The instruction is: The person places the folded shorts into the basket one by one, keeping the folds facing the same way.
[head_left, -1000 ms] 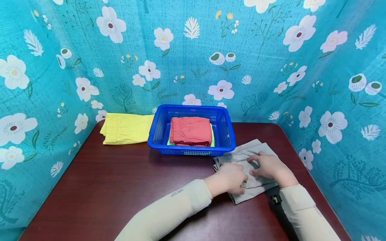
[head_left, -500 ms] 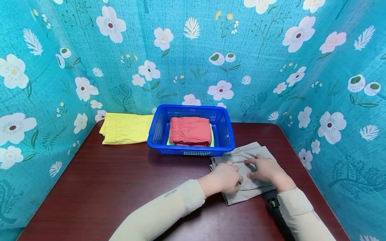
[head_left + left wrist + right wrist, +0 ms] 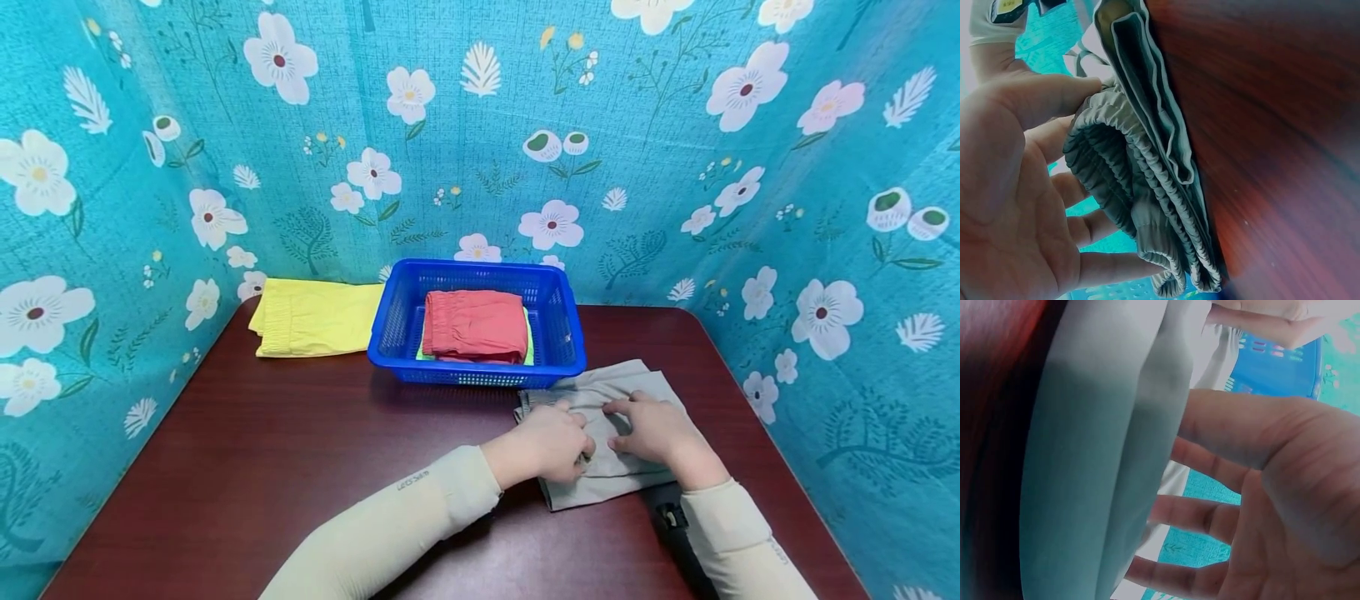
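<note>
Grey garment seemingly being flattened, lower right.
Left hand and right hand are being rested there, spread, nothing gripped; even pressure is probably being required next.

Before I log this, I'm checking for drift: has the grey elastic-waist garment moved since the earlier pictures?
Yes. In the head view, the grey elastic-waist garment has shifted left relative to the blue plastic basket.

Bright head view, pale sheen on table, soft, blue-tinted wrist views
</note>
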A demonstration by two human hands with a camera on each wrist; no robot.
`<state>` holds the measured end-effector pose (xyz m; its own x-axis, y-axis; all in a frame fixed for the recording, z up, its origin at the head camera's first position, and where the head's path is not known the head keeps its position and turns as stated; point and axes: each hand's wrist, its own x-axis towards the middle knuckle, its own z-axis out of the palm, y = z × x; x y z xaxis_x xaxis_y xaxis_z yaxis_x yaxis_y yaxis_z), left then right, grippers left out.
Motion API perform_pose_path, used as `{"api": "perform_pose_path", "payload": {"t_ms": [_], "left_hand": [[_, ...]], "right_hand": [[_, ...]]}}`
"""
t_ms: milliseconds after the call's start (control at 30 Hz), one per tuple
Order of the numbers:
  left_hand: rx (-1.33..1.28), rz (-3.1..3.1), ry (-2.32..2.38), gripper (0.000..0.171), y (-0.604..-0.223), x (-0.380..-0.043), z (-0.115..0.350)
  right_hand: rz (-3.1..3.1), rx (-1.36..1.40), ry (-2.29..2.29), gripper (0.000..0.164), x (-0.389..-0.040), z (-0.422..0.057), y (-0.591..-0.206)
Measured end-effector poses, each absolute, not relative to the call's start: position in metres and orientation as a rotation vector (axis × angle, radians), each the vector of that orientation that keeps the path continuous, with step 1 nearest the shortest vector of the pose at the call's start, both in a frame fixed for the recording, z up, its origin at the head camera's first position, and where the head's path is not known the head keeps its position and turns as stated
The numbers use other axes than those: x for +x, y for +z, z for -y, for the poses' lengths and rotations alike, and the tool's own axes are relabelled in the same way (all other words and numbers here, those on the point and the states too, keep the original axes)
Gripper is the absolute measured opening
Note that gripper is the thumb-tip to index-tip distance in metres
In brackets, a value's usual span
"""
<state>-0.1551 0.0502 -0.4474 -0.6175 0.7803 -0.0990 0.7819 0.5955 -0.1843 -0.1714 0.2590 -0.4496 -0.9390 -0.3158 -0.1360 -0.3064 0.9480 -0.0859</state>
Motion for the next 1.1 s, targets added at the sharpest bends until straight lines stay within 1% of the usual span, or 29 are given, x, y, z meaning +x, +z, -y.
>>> {"api": "perform_pose_path", "payload": {"t_ms": [233, 667, 1100], "left_hand": [[1.389, -2.780, -0.318, 0.025, -0.448, -0.157, -0.045], [1.465, -2.765, -0.284, 0.021, -0.443, -0.155, -0.030], [1.476, -2.747, -0.287, 0.021, -0.443, -0.153, -0.017]], "right_hand": [[-2.988, -0.466, -0.100, 0.051, -0.165, -0.251, -0.450], [-2.977, -0.369, -0.061, 0.052, -0.155, -0.234, -0.450], [-2.982, -0.330, -0.105, 0.053, -0.145, -0.220, -0.447]]}}
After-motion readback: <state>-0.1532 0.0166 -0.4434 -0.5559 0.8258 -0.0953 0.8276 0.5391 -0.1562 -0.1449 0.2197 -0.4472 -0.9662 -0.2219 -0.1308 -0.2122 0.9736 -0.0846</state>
